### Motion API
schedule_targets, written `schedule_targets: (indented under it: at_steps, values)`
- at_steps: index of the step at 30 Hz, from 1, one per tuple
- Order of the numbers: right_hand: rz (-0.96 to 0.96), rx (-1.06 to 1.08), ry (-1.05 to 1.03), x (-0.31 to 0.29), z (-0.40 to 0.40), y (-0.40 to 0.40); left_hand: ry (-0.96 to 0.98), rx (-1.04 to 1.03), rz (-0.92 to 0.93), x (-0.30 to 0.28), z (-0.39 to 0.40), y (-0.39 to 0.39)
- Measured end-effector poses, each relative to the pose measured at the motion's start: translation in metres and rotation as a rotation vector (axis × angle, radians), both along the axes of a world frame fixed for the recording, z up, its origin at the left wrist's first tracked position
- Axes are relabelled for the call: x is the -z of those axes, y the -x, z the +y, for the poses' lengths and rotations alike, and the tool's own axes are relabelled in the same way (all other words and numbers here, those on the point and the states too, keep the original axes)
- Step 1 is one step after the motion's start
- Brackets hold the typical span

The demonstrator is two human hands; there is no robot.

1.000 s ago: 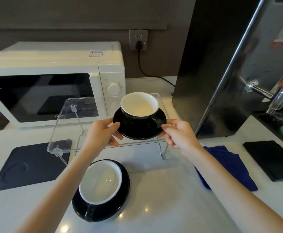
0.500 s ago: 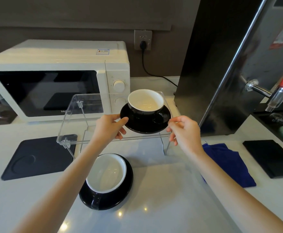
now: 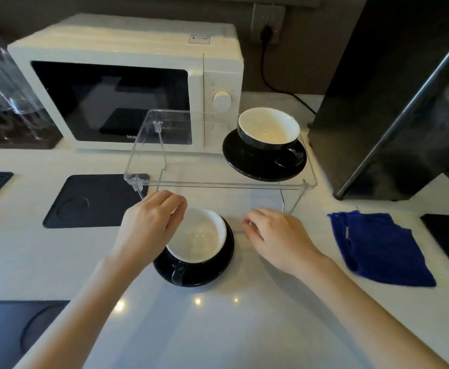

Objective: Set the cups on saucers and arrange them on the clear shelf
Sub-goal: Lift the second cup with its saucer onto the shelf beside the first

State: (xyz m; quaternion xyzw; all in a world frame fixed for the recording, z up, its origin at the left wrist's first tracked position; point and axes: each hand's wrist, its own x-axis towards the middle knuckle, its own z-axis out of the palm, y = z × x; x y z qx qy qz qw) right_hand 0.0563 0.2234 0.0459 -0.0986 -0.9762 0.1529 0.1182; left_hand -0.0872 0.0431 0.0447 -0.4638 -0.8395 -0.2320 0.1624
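Observation:
One black cup with a white inside (image 3: 269, 129) stands on its black saucer (image 3: 255, 165) at the right end of the clear shelf (image 3: 218, 184). A second cup (image 3: 199, 235) sits on a black saucer (image 3: 212, 272) on the white counter in front of the shelf. My left hand (image 3: 149, 225) hovers over that cup's left rim, fingers curled and apart, holding nothing. My right hand (image 3: 276, 238) is just right of the saucer, fingers loosely bent, also holding nothing.
A white microwave (image 3: 127, 83) stands behind the shelf. A dark appliance (image 3: 378, 97) rises at the right. A blue cloth (image 3: 378, 246) lies on the counter at right. Black mats (image 3: 93, 201) lie at left, lower left and far right. Glassware (image 3: 2, 83) sits far left.
Both hands let go of the saucer on the shelf and drew back toward the cup and saucer on the counter. The view has shifted down and closer.

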Motion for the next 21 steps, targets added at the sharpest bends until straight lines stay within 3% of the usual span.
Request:
schedule_targets:
  at_steps: [5, 8, 11, 16, 21]
  values:
    - [-0.264, 0.08, 0.102, 0.038, -0.014, 0.007, 0.09, -0.189, -0.222, 0.052, -0.043, 0.007]
    - [-0.297, 0.176, 0.285, 0.053, -0.02, 0.008, 0.124, -0.349, -0.437, 0.07, -0.053, -0.002]
    - [-0.25, 0.243, 0.551, 0.062, -0.025, 0.011, 0.027, -0.407, -0.687, 0.069, -0.052, -0.012]
    - [-0.196, 0.34, 1.072, 0.071, -0.03, 0.017, -0.24, -0.347, -1.303, 0.062, -0.043, -0.014]
    - [-0.138, 0.309, 1.105, 0.067, -0.031, 0.013, -0.292, -0.312, -1.357, 0.054, -0.048, -0.016]
